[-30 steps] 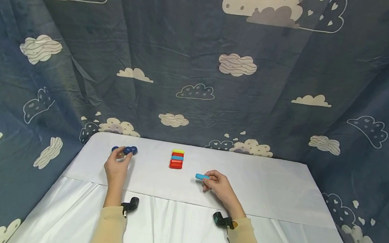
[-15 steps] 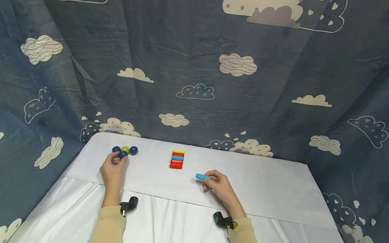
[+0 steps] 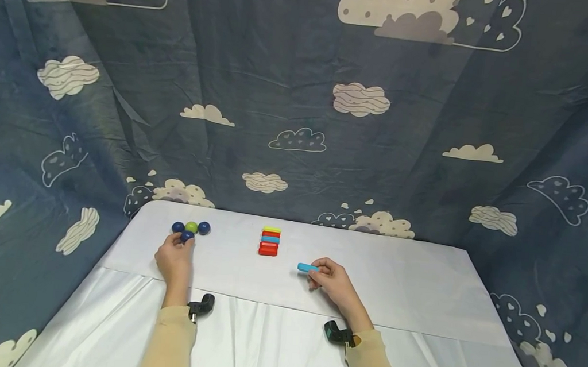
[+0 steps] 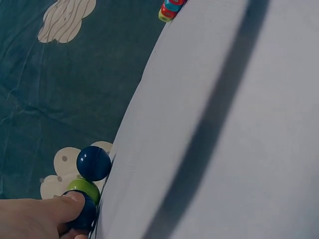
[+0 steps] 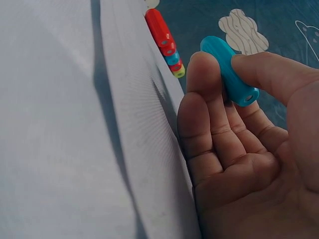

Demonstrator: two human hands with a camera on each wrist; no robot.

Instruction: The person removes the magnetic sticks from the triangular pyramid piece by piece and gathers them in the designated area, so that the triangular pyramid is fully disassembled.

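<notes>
My left hand (image 3: 174, 258) pinches a dark blue ball (image 3: 187, 236) at the table's left. Just behind that ball sits a green ball (image 3: 191, 227), flanked by two more dark blue balls (image 3: 178, 227). In the left wrist view the thumb lies over the pinched ball (image 4: 86, 215), partly covering it. My right hand (image 3: 333, 282) holds a light blue rod (image 3: 307, 267) between thumb and fingertip, above the table. Seen in the right wrist view, the rod (image 5: 227, 69) is rounded, with a small hole in its end.
A row of similar rods (image 3: 269, 246), red, blue and yellow-green, lies mid-table between the hands. White cloth covers the table (image 3: 395, 283). Behind it hangs a dark blue cloud-printed curtain (image 3: 294, 178). Each wrist wears a small black camera (image 3: 204, 305).
My left hand has brought its dark blue ball lower and nearer to me, uncovering the green ball behind. The right hand and its rod have stayed in place.
</notes>
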